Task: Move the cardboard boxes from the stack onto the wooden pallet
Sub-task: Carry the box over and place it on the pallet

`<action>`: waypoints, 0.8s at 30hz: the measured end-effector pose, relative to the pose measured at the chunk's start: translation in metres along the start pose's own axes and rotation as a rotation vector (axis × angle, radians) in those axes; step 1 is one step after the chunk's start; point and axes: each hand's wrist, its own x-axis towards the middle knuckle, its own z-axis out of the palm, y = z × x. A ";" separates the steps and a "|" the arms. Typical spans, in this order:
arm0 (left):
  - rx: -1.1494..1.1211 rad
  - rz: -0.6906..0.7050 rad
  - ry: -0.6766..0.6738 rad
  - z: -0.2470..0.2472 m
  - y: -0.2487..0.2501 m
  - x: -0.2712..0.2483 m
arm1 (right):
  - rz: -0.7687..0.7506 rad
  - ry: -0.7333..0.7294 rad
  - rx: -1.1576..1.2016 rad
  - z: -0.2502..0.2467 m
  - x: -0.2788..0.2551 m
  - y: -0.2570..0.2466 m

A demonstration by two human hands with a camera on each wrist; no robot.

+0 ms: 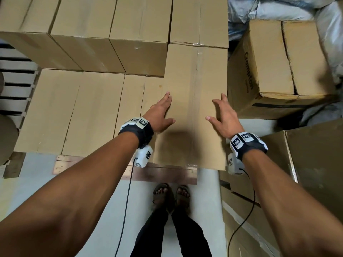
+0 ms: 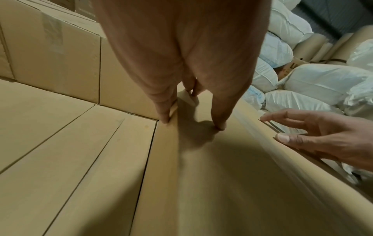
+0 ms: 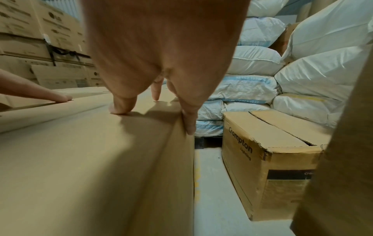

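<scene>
Both hands lie flat with fingers spread on the top box [image 1: 193, 108], left hand [image 1: 161, 115] and right hand [image 1: 222, 117]. It sits on 1 layer of boxes [image 1: 74, 112] over the wooden pallet [image 1: 148, 173]. It hangs past the front, so it could tip

Black wrist straps [image 1: 143, 133] w/ white tagged camera pods, black cables, dark trousers, sandals [image 1: 171, 196].

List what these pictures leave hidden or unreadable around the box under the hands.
- Box underside and contents: hidden by its own cardboard, all views.
- Wooden pallet: only a front strip shows in the head view; boxes cover the rest.
- Left hand fingertips: the hand's back blocks them, left wrist view.
- Right hand palm contact: likewise hidden, right wrist view.
</scene>
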 end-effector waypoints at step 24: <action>0.061 0.023 -0.031 0.047 0.001 -0.115 | 0.040 -0.087 -0.046 0.025 -0.132 -0.016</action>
